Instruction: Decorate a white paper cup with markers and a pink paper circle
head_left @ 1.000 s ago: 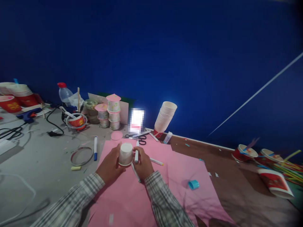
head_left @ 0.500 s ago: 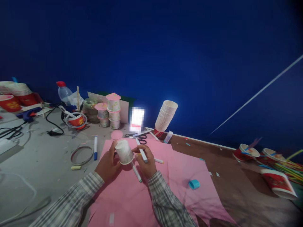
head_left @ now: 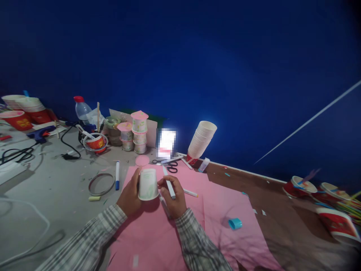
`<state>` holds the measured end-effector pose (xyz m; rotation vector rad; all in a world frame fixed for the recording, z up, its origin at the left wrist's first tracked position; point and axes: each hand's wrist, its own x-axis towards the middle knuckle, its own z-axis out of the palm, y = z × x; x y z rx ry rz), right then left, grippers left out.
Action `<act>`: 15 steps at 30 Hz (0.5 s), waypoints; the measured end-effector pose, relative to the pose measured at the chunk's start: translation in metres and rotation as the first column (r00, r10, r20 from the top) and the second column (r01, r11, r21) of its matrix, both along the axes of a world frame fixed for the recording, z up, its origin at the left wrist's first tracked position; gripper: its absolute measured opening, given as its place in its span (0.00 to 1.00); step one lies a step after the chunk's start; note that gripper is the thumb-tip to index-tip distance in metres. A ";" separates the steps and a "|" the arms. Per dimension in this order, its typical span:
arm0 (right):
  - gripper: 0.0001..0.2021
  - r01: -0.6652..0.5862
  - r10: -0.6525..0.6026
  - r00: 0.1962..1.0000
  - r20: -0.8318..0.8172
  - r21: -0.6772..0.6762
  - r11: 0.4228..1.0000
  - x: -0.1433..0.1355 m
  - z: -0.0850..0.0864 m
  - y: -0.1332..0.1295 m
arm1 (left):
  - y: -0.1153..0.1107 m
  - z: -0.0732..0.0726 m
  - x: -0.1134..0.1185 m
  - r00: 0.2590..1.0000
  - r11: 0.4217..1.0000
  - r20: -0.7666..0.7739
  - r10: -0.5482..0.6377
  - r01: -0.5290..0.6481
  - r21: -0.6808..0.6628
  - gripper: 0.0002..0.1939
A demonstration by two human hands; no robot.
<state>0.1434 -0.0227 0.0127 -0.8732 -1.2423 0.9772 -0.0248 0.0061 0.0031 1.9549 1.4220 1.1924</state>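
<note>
My left hand [head_left: 131, 195] is closed around the side of a white paper cup [head_left: 148, 185], which is held upside down with its rim low. Faint green marks show on the cup's side. Close to the cup's right side, my right hand [head_left: 175, 197] grips a white marker [head_left: 170, 187] between thumb and fingers. Below both hands lies pink paper [head_left: 158, 241]. Another marker on the paper is partly hidden by my right hand, and a white marker with a yellow tip [head_left: 190, 192] lies just to its right.
Stacked decorated cups with pink tops [head_left: 140, 131] stand at the back, beside a lit, blurred-out screen [head_left: 167, 143]. Black-handled scissors [head_left: 172, 167] and a tilted stack of paper cups [head_left: 202, 139] are nearby. A tape ring [head_left: 101, 184] and a blue-capped marker [head_left: 117, 175] lie left.
The cup has turned in my left hand and stands straighter, so green marks on its side now face me. My right hand still holds the marker. The view has shifted slightly.
</note>
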 end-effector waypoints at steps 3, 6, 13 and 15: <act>0.14 0.022 -0.022 1.000 -0.014 0.002 1.000 -0.001 0.003 -0.001 | 0.000 -0.002 -0.001 1.000 1.000 0.020 0.004 -0.003 -0.025 0.44; 0.09 0.123 -0.127 0.983 -0.132 -0.035 0.992 -0.001 0.006 0.000 | 0.002 -0.004 -0.003 0.999 0.997 0.043 0.022 -0.018 -0.075 0.44; 0.13 0.214 -0.256 0.912 -0.320 -0.162 0.963 0.002 0.002 0.005 | 0.008 -0.004 -0.007 0.996 0.992 -0.009 0.085 -0.086 -0.096 0.43; 0.15 0.213 -0.259 0.911 -0.322 -0.171 0.962 0.001 -0.001 0.005 | 0.009 -0.004 -0.008 0.993 0.988 -0.047 0.111 -0.115 -0.105 0.43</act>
